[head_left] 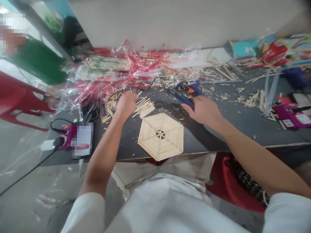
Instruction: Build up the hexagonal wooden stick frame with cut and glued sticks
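Observation:
My left hand (127,104) is closed in a pinch, and the end of a short wooden stick (139,94) shows past its fingertips. Just beside it lies a loose bundle of cut sticks (145,107). My right hand (206,109) is wrapped round a long tool with dark blue handles (182,99), which looks like pliers; its narrow end points up and left. Between my arms, near the table's front edge, a hexagonal panel of glued sticks (148,137) lies flat, with a small opening at its middle. A blue glue gun (194,86) with an orange trigger lies behind the tool.
Clear and red plastic wrappers with packed sticks (107,66) cover the back left of the dark table (128,147). Stick scraps (252,98) and glue sticks (269,94) lie right. A phone (84,140) and purple power strips (289,115) sit at the sides. Another person's green sleeve (39,60) shows left.

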A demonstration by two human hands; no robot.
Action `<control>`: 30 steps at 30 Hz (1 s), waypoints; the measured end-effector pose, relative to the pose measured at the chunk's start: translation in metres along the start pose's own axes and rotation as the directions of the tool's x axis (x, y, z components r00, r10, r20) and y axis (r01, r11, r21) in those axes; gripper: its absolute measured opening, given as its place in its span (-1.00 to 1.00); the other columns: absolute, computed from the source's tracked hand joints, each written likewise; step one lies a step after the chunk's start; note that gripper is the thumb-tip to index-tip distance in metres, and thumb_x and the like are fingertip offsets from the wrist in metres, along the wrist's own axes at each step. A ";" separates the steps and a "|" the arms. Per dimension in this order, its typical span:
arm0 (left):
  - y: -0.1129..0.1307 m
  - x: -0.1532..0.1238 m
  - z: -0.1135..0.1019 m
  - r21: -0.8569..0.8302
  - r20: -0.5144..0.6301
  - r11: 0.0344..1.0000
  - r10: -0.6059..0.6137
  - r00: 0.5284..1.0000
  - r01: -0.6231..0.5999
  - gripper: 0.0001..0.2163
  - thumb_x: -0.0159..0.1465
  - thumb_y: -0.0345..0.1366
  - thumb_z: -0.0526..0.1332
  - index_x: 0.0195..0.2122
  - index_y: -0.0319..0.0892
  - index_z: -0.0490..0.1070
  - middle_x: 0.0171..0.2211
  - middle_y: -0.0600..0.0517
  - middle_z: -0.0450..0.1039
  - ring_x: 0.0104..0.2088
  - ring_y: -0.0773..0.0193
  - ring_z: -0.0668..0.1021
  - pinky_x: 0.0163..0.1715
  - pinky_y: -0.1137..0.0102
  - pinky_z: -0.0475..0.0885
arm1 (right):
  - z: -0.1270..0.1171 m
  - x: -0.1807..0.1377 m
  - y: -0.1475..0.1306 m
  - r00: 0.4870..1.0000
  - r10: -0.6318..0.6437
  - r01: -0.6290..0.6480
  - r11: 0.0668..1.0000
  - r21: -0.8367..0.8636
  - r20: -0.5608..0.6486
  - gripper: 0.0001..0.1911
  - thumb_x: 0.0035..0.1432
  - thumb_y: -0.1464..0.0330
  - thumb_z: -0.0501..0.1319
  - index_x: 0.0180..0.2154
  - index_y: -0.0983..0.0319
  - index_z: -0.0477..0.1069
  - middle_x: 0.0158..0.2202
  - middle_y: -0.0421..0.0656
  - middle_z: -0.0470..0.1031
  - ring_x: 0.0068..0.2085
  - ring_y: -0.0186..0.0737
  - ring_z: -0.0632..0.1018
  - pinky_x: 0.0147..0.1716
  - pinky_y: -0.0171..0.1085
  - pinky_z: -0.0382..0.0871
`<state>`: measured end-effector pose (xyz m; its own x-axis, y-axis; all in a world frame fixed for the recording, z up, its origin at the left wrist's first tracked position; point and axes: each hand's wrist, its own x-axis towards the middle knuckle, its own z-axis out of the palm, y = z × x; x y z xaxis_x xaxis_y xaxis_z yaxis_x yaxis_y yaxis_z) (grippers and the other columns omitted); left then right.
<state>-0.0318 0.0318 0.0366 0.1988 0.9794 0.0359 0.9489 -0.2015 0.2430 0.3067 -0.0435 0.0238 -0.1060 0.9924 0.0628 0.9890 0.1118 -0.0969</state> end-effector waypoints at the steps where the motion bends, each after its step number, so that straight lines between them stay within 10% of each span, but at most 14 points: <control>1: -0.004 -0.006 0.002 -0.024 -0.024 1.000 -0.001 1.000 0.000 -0.75 0.40 -0.35 0.13 -0.38 -0.15 0.55 -0.40 -0.13 0.57 -0.31 0.05 0.57 -0.28 0.28 0.33 | -0.001 0.000 0.002 1.000 0.001 -0.001 1.000 -0.016 0.014 -0.31 0.48 -0.04 -0.06 0.07 0.38 0.56 -0.02 0.24 0.61 0.02 0.25 0.61 0.00 0.03 0.46; 7: -0.028 -0.033 0.020 -0.294 -0.236 0.953 0.006 0.972 -0.077 -0.71 0.47 -0.34 0.04 -0.14 -0.14 0.59 -0.21 -0.09 0.69 -0.25 0.17 0.63 -0.13 0.32 0.46 | 0.005 -0.022 0.010 0.996 0.084 -0.087 0.985 -0.148 -0.027 -0.29 0.49 -0.02 -0.01 0.15 0.49 0.49 0.05 0.34 0.56 0.10 0.33 0.57 0.14 0.07 0.40; 15: -0.020 -0.046 0.031 -0.452 -0.250 0.891 -0.075 0.965 -0.048 -0.67 0.53 -0.31 -0.04 0.03 -0.15 0.54 -0.27 -0.04 0.63 -0.30 0.26 0.57 -0.15 0.37 0.43 | 0.034 -0.046 0.023 0.983 0.108 -0.117 0.992 -0.049 -0.150 -0.20 0.51 0.03 -0.02 0.40 0.58 0.26 0.31 0.40 0.39 0.32 0.39 0.39 0.30 0.15 0.26; 30: -0.006 -0.066 0.001 -0.401 0.143 0.909 0.186 0.972 -0.115 -0.72 0.30 -0.07 0.32 -0.21 -0.20 0.68 -0.57 0.15 0.28 -0.48 0.33 0.31 -0.32 0.38 0.23 | 0.043 -0.046 0.023 0.957 0.191 -0.180 0.981 0.069 -0.217 -0.18 0.48 -0.01 0.02 0.40 0.54 0.30 0.31 0.36 0.43 0.34 0.38 0.40 0.36 0.17 0.21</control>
<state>-0.0506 -0.0312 0.0313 0.4046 0.9126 -0.0580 0.7410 -0.2900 0.6057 0.3304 -0.0844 -0.0238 0.1101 0.9601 0.2571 0.9824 -0.0659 -0.1748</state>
